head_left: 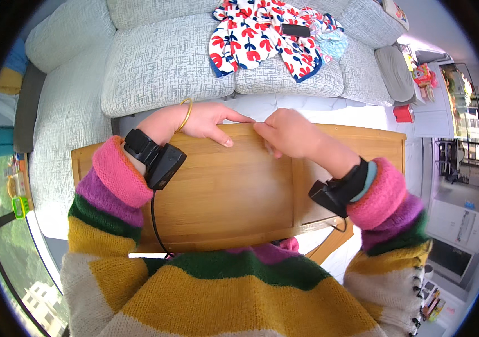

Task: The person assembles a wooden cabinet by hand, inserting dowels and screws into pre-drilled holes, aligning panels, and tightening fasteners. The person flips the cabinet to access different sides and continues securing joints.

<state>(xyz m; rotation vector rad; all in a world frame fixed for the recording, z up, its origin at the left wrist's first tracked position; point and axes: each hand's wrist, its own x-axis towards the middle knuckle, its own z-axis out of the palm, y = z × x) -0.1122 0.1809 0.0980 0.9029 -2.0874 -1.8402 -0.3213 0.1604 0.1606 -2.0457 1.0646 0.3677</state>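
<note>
My left hand (208, 121), with a gold bangle at the wrist, reaches to the far edge of a wooden table (222, 191). Its index finger stretches along that edge and its thumb lies apart on the wood. Right beside the left index fingertip, my right hand (290, 132) is closed at the same edge, thumb and fingers pressed together. Whatever it pinches, if anything, is too small or hidden to make out. Black devices with cables are strapped to both wrists, next to the striped knitted sleeves.
Beyond the table stands a grey sofa (161, 62). A white cloth (248, 42) with red and blue flowers lies on it, with a dark phone (296, 30) on top. To the right are a red box (403, 114) and a white cabinet (436, 104). Windows line the left.
</note>
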